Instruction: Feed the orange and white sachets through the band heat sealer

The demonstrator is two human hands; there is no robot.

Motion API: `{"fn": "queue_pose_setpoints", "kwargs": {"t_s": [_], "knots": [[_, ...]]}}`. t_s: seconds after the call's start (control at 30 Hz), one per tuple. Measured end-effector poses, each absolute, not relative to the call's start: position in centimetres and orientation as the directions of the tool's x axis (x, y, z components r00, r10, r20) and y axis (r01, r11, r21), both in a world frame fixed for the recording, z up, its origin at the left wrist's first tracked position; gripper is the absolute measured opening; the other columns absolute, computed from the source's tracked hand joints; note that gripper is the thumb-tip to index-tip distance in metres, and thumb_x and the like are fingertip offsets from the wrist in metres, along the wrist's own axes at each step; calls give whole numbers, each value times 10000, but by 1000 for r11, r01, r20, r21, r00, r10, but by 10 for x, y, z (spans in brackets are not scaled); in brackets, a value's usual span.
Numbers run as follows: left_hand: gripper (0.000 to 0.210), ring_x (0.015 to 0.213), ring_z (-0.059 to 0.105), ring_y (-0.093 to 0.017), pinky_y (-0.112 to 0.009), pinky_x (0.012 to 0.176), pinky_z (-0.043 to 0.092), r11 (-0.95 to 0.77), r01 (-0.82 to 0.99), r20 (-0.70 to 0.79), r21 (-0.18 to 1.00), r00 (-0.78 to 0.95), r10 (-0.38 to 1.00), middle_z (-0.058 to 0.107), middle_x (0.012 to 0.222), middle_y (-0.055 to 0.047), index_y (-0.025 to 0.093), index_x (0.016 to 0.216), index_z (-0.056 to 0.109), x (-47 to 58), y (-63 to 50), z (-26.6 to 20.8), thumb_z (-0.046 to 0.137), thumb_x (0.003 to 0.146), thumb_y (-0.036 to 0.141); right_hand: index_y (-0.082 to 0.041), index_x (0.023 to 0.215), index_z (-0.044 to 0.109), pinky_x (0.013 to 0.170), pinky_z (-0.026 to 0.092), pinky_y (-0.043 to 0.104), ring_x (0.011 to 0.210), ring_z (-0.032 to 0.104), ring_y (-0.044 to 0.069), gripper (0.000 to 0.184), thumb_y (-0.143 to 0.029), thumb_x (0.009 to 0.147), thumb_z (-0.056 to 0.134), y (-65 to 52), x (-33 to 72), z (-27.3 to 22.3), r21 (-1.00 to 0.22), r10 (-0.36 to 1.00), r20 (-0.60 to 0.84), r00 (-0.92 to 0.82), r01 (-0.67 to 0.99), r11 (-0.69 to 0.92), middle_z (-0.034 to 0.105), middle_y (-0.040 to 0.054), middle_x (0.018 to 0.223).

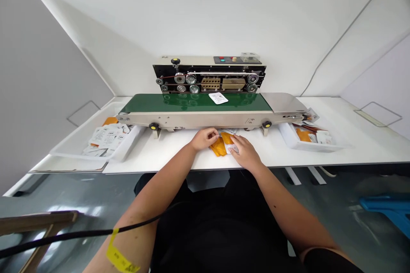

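Note:
On the white table below the conveyor, a small pile of orange-and-white packets [218, 148] lies between my hands. My left hand [205, 139] is closed, its thumb and fingers pinched at the upper left edge of an orange packet [227, 137]. From the right, my right hand [246, 152] grips that packet, fingers over its orange and white surface. More packets lie partly hidden under the conveyor's front edge. A single white packet [218, 98] with printed text rests flat on the green belt [179, 103] above my hands.
A band sealing machine [209, 79] with rollers stands behind the belt. Packets fill a white bin [126, 149] at the left and another bin [290, 138] at the right. A black cable [80, 234] crosses my left arm. A blue stool [387, 209] stands at the lower right.

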State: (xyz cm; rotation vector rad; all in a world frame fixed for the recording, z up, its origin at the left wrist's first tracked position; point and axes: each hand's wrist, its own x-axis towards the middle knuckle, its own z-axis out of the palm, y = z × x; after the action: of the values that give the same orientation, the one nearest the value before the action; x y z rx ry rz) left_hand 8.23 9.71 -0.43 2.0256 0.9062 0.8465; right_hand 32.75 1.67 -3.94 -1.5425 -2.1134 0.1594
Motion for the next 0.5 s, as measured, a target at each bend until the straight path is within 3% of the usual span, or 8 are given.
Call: {"fn": "queue_pose_setpoints", "kwargs": {"t_s": [0.17,0.37,0.5], "knots": [[268,669,602,-126,-208,605,463,-485,354,227,799,570,790,681,756,-7,165,937,674,82,95,-2,617,924,427,-217,1336,681,1119,473,508,1274,578,307,407,-370,995,520,16,328,-32,-450,903,395,-171,820,352,689,113,1328],[229,677,599,-132,-222,612,448,-520,357,255,776,576,776,684,777,-11,170,941,675,83,92,0,597,920,385,-216,1104,762,992,509,465,1108,609,299,323,-259,1012,456,9,329,-35,-355,845,506,-175,850,389,742,120,1042],[203,666,556,-132,-238,613,421,-584,393,336,710,540,772,663,796,-7,181,1003,673,83,92,0,621,902,349,-226,989,749,920,506,442,1002,613,281,337,-252,1015,414,10,338,-27,-464,779,623,64,832,303,732,104,962]]}}
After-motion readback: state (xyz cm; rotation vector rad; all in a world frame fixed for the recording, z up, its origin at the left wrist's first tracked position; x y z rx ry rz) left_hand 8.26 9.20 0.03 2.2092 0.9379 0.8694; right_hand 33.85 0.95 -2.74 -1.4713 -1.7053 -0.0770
